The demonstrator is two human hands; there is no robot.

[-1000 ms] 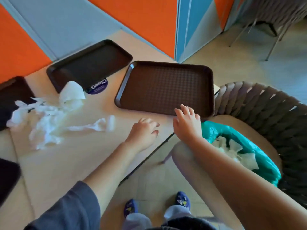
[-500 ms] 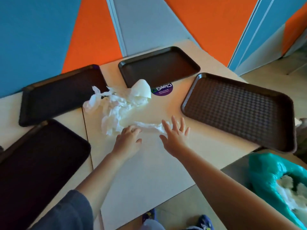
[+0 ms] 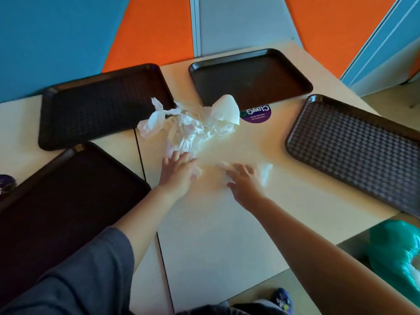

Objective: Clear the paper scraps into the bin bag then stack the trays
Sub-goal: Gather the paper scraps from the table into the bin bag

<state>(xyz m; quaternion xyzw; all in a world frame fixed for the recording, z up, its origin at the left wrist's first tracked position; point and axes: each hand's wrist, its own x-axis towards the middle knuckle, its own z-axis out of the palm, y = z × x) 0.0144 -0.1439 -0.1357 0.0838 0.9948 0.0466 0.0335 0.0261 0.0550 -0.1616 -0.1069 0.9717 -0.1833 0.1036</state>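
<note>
A heap of crumpled white paper scraps [image 3: 193, 126] lies in the middle of the pale table [image 3: 216, 235]. My left hand [image 3: 178, 170] lies flat, fingers straight, at the heap's near edge. My right hand [image 3: 244, 180] rests with spread fingers on a thin scrap strip [image 3: 264, 171] to the right. Several dark brown trays ring the heap: one at the far left [image 3: 100, 103], one near left [image 3: 56, 212], one at the back [image 3: 250, 73], one at the right [image 3: 354, 151]. The teal bin bag [image 3: 395, 253] hangs below the table's right edge.
A round purple sticker [image 3: 256, 113] sits on the table beside the heap. A dark purple object [image 3: 6, 184] shows at the left edge. Orange, blue and grey wall panels [image 3: 238, 21] stand behind the table. My shoes [image 3: 281, 298] show on the floor below.
Both hands have reached from the table's edge by the bin bag to the scraps. The left hand now touches the heap and the right hand covers the thin strip.
</note>
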